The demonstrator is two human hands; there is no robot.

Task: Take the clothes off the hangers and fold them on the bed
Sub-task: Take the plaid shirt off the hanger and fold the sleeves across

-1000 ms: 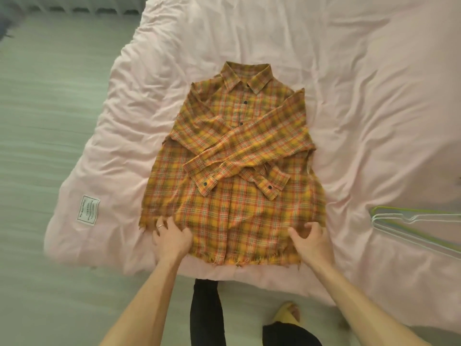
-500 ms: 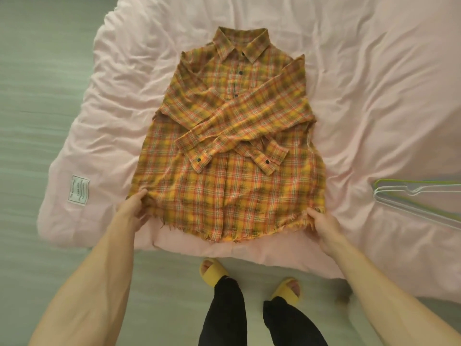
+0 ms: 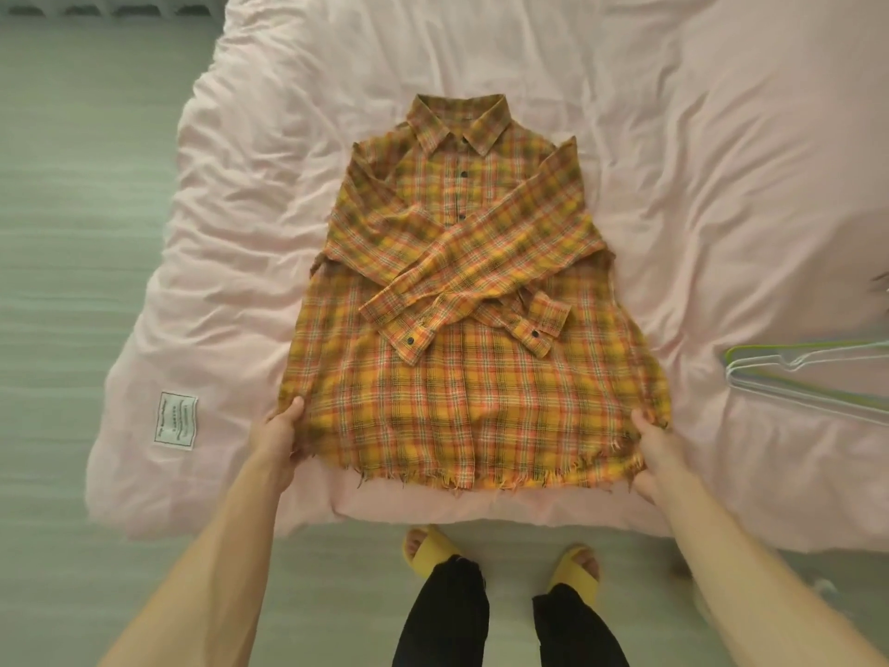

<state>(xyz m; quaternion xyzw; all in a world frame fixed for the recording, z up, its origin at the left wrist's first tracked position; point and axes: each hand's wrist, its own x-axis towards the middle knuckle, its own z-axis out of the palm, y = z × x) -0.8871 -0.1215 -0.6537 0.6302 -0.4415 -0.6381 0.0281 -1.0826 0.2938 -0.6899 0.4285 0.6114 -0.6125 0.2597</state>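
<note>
Head view: a person stands at the near end of a bed (image 3: 673,137) with a pink cover.
Shirt: an orange checked shirt (image 3: 471,387) lies flat on the bed, front side up. Its collar (image 3: 459,122) is at the far end and its ragged hem is at the near end.
Sleeves: the two sleeves (image 3: 486,262) are folded in and cross over the middle of the shirt.
Left hand: the left hand (image 3: 281,438) holds the near left corner of the hem. Its fingers are closed on the cloth, thumb on top.
Right hand: the right hand (image 3: 649,450) holds the near right corner, fingers closed on the cloth too.
Hangers: thin hangers (image 3: 793,377) lie on the bed to the right, apart from the shirt.
Tag: a white tag (image 3: 175,420) sits on the cover at the near left.
Feet: yellow slippers (image 3: 430,546) stand on the floor (image 3: 72,233) by the near edge of the bed.
</note>
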